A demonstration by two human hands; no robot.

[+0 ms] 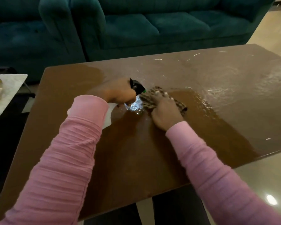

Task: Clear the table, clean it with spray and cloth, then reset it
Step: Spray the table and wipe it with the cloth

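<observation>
On the wet counter (136,151), left hand (120,93) fingers clamp a spray bottle (137,86); right hand (165,114) fingers press flat on a cloth (148,98). Spraying so close could pool and streak.

The left grip (120,93) and its pink sleeve (88,114) hide most of the spray bottle (137,86); only its black-and-green head and a white sliver show. Under the right grip (165,111) the cloth (147,99) is motion-blurred, its pattern unclear. Far left of the left grip, a white mat (8,98) is cut by the picture's edge.
</observation>
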